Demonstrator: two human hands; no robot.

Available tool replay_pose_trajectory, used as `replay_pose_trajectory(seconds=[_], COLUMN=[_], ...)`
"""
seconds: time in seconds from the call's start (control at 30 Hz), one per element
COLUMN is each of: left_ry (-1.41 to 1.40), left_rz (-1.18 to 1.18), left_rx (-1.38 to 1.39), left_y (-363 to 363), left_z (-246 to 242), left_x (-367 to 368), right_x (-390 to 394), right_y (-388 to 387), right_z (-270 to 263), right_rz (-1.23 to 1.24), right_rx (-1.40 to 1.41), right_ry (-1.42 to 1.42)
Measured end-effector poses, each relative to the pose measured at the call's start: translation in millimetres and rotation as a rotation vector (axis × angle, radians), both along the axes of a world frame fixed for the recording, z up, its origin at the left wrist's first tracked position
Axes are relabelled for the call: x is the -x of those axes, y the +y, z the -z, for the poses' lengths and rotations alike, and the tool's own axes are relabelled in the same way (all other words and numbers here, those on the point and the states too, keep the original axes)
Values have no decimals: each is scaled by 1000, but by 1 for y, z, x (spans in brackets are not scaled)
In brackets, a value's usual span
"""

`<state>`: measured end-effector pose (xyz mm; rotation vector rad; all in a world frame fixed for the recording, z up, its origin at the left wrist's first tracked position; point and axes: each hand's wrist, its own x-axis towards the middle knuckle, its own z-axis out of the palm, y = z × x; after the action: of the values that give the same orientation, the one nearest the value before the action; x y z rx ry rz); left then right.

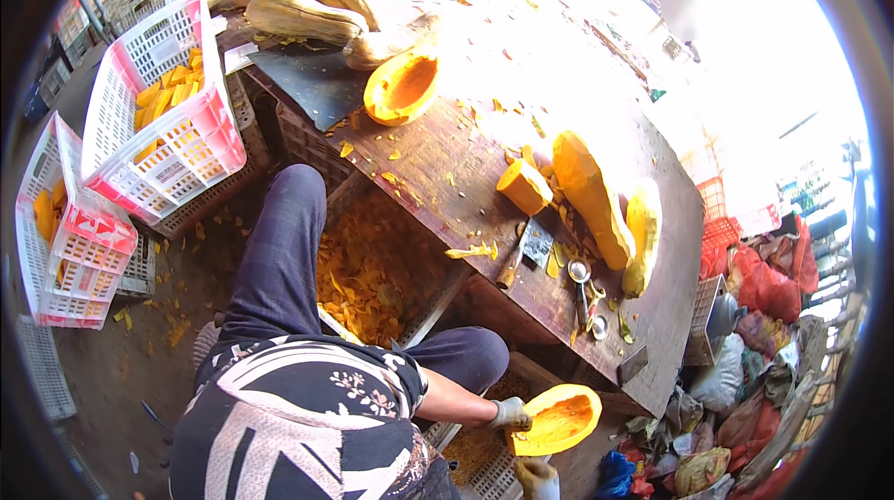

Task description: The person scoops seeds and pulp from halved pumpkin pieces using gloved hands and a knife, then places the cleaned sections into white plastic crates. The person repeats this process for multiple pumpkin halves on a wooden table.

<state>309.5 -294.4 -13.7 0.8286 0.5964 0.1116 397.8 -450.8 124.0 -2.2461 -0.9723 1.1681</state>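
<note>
My left hand (513, 414), in a soiled glove, grips the near end of a hollowed pumpkin half (562, 418), its cut side up. My right hand (536, 478), also gloved, is just below that half at the bottom edge; its fingers are partly hidden. On the wooden table (447, 186) lie a peeled long pumpkin (594, 200), a second peeled piece (642, 238), a cut pumpkin chunk (525, 187) and another hollowed half (401, 86). Near the table's edge are a cleaver (536, 243) with a wooden handle, a metal scoop (579, 271) and a smaller round metal tool (598, 327).
Whole unpeeled pumpkins (304, 16) lie at the table's far left. Crates with cut pumpkin pieces, one white and pink (164, 172) and another (87, 269), stand left. Peelings (363, 290) fill a container between my knees. A slatted crate (499, 475) is below my hands; sacks (768, 290) lie right.
</note>
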Motion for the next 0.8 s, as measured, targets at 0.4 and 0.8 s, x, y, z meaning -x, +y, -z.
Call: replay_pose_trajectory(seconds=[0.4,0.8], left_ry=[-594,-16], left_rz=[-286,-862], left_rx=[24,-336], left_y=[161,324], left_z=[-142,-21], left_x=[110,278], right_x=[-69,-12], right_y=[-121,50], right_z=[378,178], right_rz=[1129,871], right_rx=[-608,-509], right_ry=[644,51])
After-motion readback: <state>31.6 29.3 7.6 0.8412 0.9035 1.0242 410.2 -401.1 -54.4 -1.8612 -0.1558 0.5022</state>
